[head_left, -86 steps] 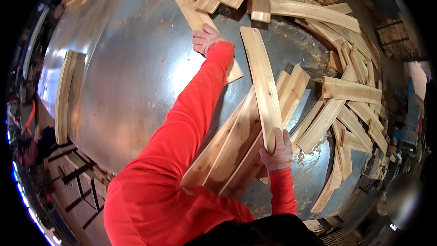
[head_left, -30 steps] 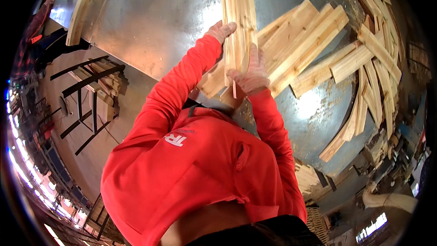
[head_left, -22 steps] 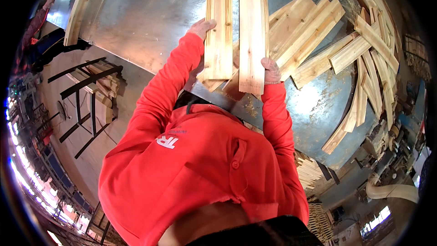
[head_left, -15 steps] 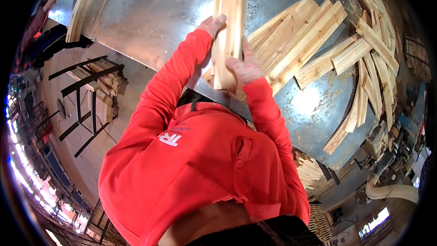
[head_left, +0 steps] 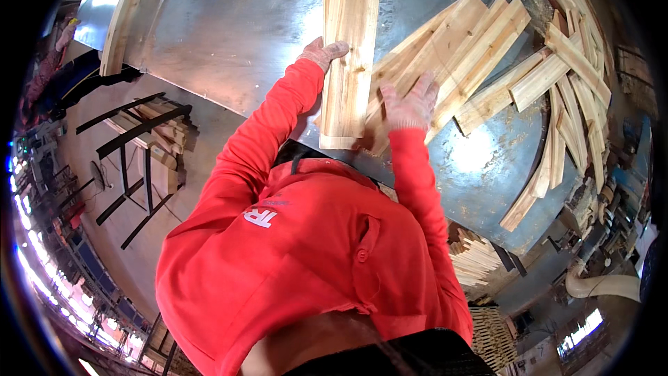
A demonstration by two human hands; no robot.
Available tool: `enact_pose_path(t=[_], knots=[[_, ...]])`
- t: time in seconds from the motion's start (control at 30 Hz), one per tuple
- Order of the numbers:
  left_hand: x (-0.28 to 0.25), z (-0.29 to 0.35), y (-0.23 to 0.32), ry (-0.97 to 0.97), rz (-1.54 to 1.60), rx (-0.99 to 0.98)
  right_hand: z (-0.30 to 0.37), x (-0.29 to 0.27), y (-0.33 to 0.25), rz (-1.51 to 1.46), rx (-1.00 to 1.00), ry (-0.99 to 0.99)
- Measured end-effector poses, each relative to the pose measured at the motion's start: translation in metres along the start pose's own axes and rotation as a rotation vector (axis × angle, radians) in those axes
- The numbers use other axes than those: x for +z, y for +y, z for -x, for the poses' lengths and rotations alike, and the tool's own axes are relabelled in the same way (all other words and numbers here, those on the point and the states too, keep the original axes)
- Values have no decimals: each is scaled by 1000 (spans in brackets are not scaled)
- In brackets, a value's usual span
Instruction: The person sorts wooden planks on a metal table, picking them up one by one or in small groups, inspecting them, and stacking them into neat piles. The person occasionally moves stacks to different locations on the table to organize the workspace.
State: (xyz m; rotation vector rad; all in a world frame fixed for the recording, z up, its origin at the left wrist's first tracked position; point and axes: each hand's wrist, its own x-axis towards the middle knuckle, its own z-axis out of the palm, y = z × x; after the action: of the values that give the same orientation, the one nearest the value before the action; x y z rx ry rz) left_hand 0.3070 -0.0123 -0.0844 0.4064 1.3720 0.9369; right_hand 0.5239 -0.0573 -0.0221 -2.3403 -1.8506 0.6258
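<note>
Steadying the board stack (head_left: 353, 63) at the near edge of the metal table (head_left: 223, 42).
Stack is pale, lengthwise-grained, with small darker knots, and points away from the body; left hand (head_left: 322, 52) grasps its left edge, thumb on top. Right hand (head_left: 412, 101) is clear of it, fingers parted, over the fanned boards (head_left: 456, 49) crowding its right side; contact there cannot be told. Farther right, a jumbled board pile (head_left: 579, 64) follows the table's rim. A long timber (head_left: 125, 24) lies well to the left. On the floor, a black-framed stand (head_left: 125, 141) carries wood pieces (head_left: 161, 124).
</note>
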Motion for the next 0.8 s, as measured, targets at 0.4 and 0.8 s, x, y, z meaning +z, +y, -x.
enact_pose_path(t=[0.4,0.8], knots=[[-88,37,99,361,-1204,22,-42,0,34,-380,326,-10],[-75,64,79,243,-1253,-38,-14,93,-99,35,-167,207]])
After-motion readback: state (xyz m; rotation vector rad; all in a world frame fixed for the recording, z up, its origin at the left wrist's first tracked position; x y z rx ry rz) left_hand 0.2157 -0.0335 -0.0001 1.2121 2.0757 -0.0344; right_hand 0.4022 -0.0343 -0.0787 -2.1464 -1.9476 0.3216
